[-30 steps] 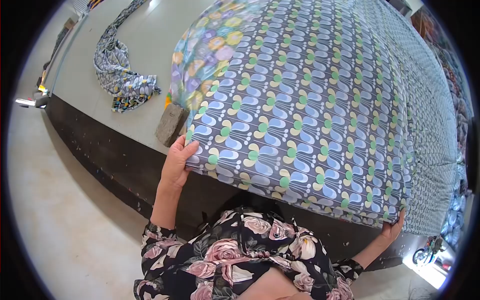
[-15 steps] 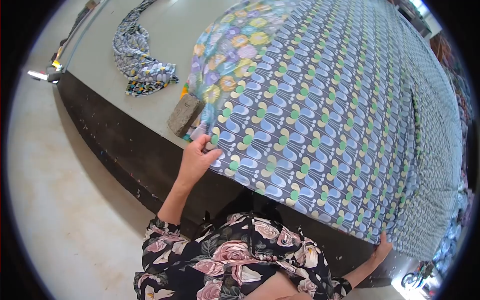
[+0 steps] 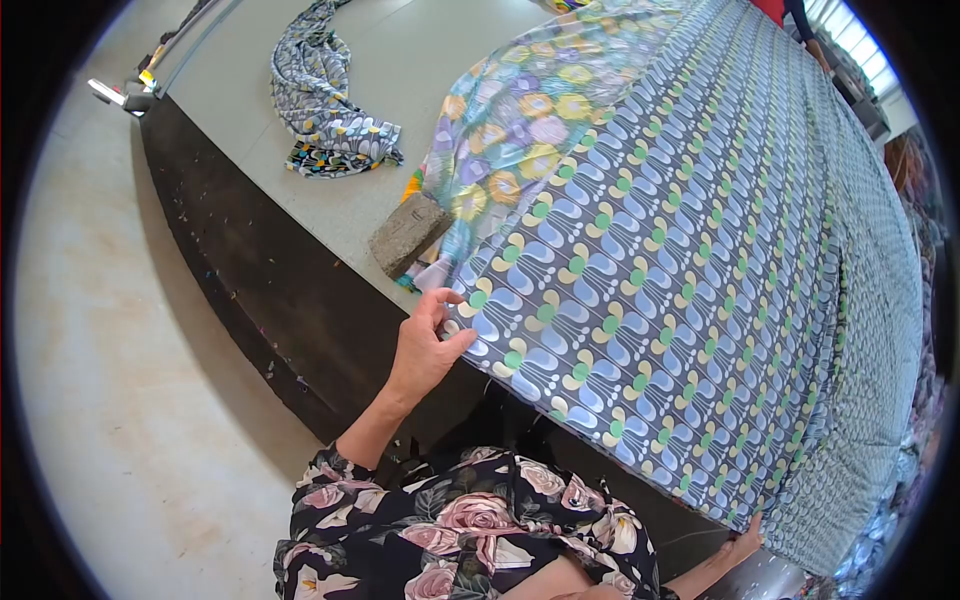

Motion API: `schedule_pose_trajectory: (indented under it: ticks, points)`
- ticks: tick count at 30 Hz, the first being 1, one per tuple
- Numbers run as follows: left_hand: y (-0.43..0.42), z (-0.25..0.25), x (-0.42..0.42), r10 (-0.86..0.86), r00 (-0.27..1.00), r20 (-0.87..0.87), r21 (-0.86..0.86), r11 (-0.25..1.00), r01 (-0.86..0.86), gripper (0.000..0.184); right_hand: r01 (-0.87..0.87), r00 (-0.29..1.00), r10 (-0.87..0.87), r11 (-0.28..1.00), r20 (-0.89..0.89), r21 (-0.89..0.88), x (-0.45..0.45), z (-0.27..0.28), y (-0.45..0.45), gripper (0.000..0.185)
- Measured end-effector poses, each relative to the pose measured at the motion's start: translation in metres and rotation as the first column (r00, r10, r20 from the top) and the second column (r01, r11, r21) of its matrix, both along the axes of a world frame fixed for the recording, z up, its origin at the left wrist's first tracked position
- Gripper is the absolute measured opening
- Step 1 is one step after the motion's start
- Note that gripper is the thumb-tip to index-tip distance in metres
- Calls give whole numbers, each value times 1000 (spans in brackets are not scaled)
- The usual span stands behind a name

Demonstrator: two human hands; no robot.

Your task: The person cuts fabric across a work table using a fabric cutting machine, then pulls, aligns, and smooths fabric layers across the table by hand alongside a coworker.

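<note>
Head view, left hand point(image 3: 422, 355), thumb and forefinger spread at a corner of patterned cloth point(image 3: 640, 290), right hand point(image 3: 741, 546) at its edge, grip unclear, grey block point(image 3: 410, 236) nearby on table point(image 3: 235, 110).

The left forearm point(image 3: 373, 428) slants forward and inward, its wrist nearly straight. The left hand point(image 3: 430, 340) curves, thumb and forefinger spread with a gap between their tips. Well apart, the right forearm point(image 3: 700, 577) reaches outward; the right hand point(image 3: 742, 545) has one digit pointing up, the others mostly hidden.
</note>
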State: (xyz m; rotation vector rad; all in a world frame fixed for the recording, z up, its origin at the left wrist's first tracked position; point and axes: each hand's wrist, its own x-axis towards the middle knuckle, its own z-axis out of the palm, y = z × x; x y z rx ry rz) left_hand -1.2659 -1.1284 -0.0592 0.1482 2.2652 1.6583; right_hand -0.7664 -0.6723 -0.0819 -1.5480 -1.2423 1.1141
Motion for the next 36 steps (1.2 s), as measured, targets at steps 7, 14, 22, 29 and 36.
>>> schedule_pose_trajectory:
  ticks: [7, 14, 22, 29, 36]
  points:
    - [-19, -8, -9, 23, 998, 58, 12, 1000, -24, 28, 22, 990, -20, 1000, 138, -13, -13, 11, -6, 26]
    - [-51, -39, -81, -54, 893, -447, -359, 925, -124, 33, -36, 960, 64, 994, 274, -107, -1, 11, 4, 23]
    - [-65, -93, -149, -321, 773, -547, -582, 810, -75, 63, -18, 941, 30, 999, 336, -36, -21, 17, -11, 18]
    - [-58, -42, -133, 54, 999, -8, -86, 995, -54, 50, -13, 967, 27, 998, 251, -56, -29, 20, -22, 16]
    - [18, 60, -40, -158, 977, -146, -122, 982, 141, 54, 17, 983, -7, 999, 182, -50, -35, 23, -29, 11]
